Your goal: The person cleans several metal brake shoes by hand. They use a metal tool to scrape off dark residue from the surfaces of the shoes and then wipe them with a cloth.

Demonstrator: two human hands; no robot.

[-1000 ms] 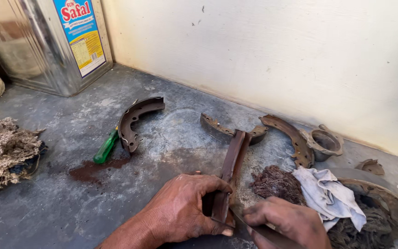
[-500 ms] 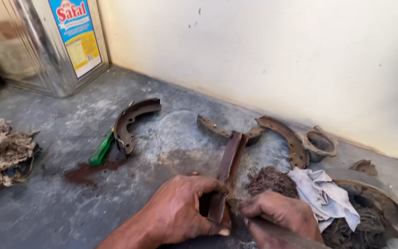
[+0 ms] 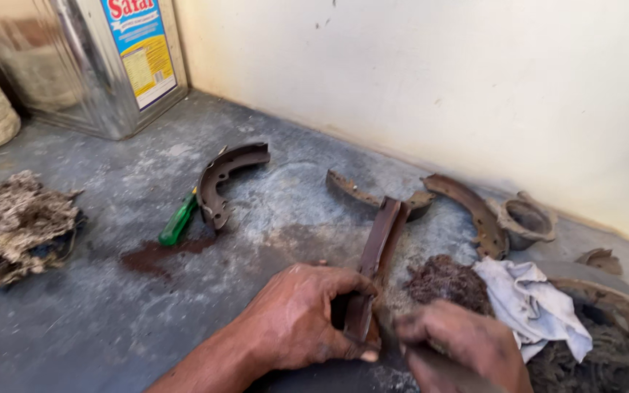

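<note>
metal tin [image 3: 89, 80] | top left, by wall | blue-yellow label [image 3: 142, 51]

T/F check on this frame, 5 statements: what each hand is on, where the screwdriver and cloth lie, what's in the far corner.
1. The left hand grips the rusty brake shoe standing on edge on the floor. True.
2. The right hand is empty, palm up. False: it holds a flat metal tool, blurred, against the shoe's near end.
3. The green-handled screwdriver lies beside a dark curved brake shoe. True.
4. The white cloth lies to the left of both hands. False: it lies to the right, beside a brown fibrous wad.
5. A shiny metal tin stands in the far left corner. True.
</note>
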